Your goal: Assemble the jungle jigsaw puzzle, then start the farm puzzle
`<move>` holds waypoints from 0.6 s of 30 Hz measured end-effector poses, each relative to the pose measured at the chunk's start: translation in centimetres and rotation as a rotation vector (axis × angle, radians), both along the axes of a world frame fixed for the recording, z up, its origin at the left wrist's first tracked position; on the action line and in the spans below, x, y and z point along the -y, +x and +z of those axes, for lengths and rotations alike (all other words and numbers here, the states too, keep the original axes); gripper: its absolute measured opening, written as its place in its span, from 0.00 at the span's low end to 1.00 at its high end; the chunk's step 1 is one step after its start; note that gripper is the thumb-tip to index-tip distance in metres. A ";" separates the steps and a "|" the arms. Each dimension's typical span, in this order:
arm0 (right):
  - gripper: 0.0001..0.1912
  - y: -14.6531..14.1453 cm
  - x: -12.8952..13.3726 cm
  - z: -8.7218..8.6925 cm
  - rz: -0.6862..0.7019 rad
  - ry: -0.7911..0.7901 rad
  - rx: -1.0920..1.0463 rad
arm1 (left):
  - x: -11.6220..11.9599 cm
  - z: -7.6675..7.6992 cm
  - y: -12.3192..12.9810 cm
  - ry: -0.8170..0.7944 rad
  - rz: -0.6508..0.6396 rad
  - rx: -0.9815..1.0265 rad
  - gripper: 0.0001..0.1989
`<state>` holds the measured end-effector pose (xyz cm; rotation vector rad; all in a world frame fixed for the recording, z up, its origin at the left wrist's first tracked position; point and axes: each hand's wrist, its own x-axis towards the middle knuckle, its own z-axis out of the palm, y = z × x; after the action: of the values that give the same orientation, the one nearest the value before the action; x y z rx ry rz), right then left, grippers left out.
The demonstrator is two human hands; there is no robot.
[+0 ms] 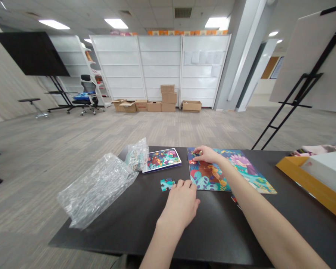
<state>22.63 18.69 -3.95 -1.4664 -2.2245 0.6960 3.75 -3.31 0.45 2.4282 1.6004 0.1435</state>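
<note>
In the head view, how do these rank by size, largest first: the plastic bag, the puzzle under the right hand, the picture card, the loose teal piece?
1. The clear plastic bag and the jigsaw puzzle look alike, so I do not rank them.
2. The picture card.
3. The loose teal puzzle piece.

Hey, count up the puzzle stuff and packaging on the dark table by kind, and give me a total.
Bubble-wrap bag: 1
Small clear plastic bag: 1
Picture card: 1
Jigsaw puzzle on its board: 1
Loose teal jigsaw piece: 1
Total: 5
</note>
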 end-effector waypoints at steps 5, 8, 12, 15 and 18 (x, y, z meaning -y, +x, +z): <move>0.19 0.1 0.0 0.1 0.002 -0.009 -0.037 | -0.1 0.0 0.0 0.001 0.002 0.004 0.14; 0.19 0.3 -0.1 -0.1 -0.002 -0.024 -0.073 | -0.1 0.0 0.0 -0.003 0.001 0.009 0.14; 0.15 0.6 -0.3 -0.3 -0.007 -0.070 -0.141 | 0.0 0.0 0.0 0.000 -0.002 0.011 0.14; 0.12 0.8 -0.5 -0.5 -0.011 -0.106 -0.209 | 0.1 -0.1 0.0 0.006 -0.002 0.012 0.14; 0.11 0.8 -0.6 -0.6 -0.016 -0.131 -0.292 | 0.0 -0.1 0.0 0.009 -0.003 0.013 0.14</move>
<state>23.42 19.34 -4.57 -1.3412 -1.9753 0.9976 3.80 -3.31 0.35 2.4312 1.5943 0.1660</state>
